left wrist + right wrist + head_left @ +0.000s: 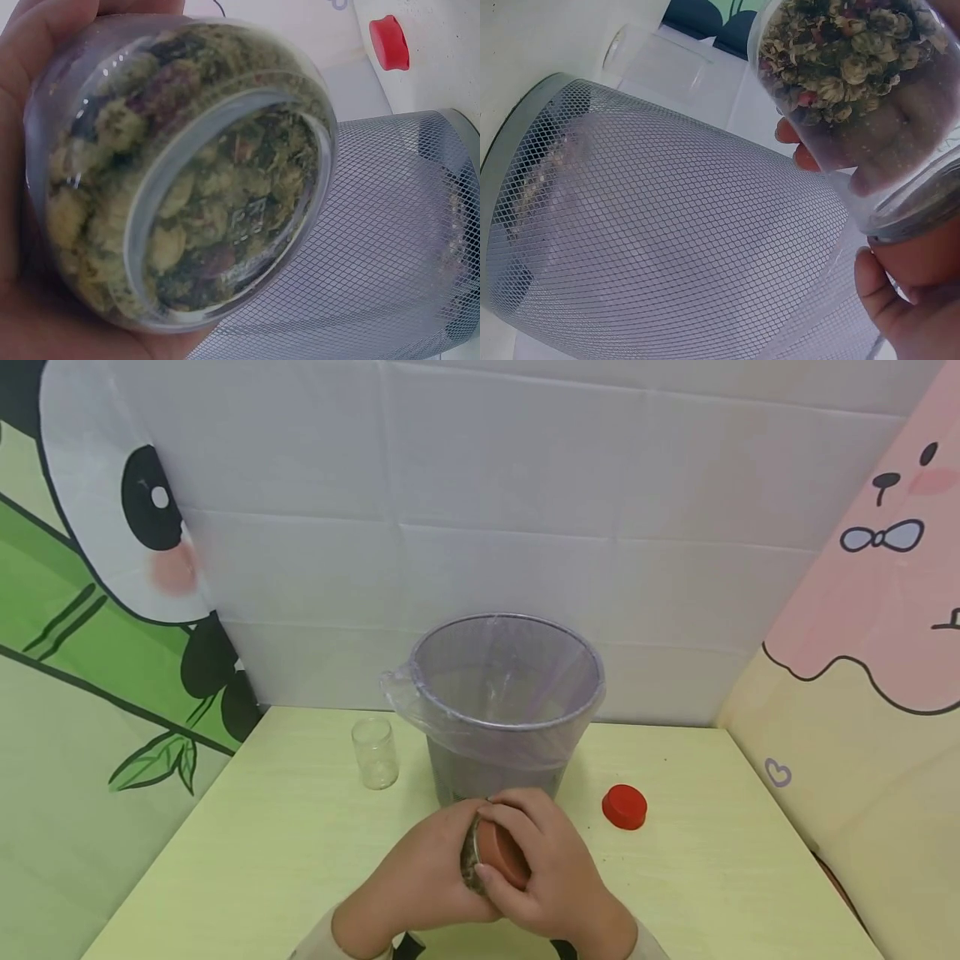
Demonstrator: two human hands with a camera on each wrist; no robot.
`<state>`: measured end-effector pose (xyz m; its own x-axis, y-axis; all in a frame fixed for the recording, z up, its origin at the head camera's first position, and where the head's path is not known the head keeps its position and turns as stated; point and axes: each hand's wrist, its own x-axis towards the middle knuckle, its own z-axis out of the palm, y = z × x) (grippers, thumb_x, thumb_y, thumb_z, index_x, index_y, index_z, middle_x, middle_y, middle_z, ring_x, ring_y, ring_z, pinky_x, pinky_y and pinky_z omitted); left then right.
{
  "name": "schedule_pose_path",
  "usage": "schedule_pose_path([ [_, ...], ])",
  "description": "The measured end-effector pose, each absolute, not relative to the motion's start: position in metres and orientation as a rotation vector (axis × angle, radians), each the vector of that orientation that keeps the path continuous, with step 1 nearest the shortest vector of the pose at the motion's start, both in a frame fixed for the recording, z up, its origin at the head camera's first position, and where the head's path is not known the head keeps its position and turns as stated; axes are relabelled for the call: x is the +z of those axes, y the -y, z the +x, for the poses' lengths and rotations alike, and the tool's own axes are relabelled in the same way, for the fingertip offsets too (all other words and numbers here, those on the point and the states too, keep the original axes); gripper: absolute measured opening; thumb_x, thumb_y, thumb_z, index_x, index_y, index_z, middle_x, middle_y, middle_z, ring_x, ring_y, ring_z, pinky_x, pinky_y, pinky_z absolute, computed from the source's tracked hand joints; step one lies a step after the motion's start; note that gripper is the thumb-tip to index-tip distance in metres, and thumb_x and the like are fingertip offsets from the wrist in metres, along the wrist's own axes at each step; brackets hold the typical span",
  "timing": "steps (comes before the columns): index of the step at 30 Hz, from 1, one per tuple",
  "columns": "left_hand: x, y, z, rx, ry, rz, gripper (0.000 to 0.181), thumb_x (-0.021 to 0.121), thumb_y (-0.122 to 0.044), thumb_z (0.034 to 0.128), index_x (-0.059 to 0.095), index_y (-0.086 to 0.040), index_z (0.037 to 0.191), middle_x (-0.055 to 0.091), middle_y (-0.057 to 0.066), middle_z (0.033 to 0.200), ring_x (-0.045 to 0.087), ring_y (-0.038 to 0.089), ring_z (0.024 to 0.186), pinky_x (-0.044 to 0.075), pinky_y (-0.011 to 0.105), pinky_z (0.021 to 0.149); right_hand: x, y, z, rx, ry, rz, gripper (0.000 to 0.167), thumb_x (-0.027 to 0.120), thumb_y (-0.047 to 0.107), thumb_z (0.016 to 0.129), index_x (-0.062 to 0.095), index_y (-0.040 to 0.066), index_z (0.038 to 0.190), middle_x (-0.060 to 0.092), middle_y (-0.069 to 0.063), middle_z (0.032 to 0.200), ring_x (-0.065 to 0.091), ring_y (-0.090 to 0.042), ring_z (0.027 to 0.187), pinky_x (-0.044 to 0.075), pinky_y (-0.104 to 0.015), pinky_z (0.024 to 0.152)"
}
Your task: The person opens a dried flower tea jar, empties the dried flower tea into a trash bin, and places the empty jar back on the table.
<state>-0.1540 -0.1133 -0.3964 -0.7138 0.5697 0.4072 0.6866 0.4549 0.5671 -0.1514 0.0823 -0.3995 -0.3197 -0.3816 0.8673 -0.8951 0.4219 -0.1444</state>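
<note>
Clear jar of dried flowers and leaves lies in the left hand, whose fingers curl round its body. On the jar's end sits an orange-brown lid, gripped at its rim by the fingers and thumb of the right hand. The right wrist view shows the flowers filling part of the jar, with the lid at the lower end of the picture. Both hands are close together, in front of a mesh bin with a clear liner.
An empty clear glass stands left of the bin. To its right lies a red cap on the pale yellow table. Behind is a white wall covering. Through the mesh, some brownish material shows near the bin's base.
</note>
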Motion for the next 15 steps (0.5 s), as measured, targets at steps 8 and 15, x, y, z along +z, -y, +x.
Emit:
schedule_pose_path([
  [8, -0.3947, 0.1142, -0.1548, -1.058, 2.552, -1.095, 0.07, 0.09, -0.045, 0.0735, 0.055, -0.026, 0.13, 0.059, -0.019, 0.115, 0.06, 0.002, 0.097, 0.054, 0.028, 0.087, -0.397, -0.086, -0.1528, 0.876, 1.894, 1.118, 0.044, 0.061, 0.042, 0.099, 0.066, 0.006, 0.125, 0.063, -0.009, 0.121, 0.061, -0.024, 0.107, 0.053, -0.034, 0.09],
  [15, -0.3933, 0.1153, -0.155, -1.107, 2.541, -1.116, 0.07, 0.088, -0.049, 0.0765, 0.053, -0.029, 0.134, 0.059, -0.019, 0.119, 0.06, 0.003, 0.1, 0.054, 0.029, 0.088, -0.394, -0.0874, -0.1511, 0.876, 1.906, 1.102, 0.043, 0.062, 0.041, 0.099, 0.066, 0.007, 0.124, 0.063, -0.01, 0.122, 0.061, -0.024, 0.108, 0.053, -0.033, 0.091],
])
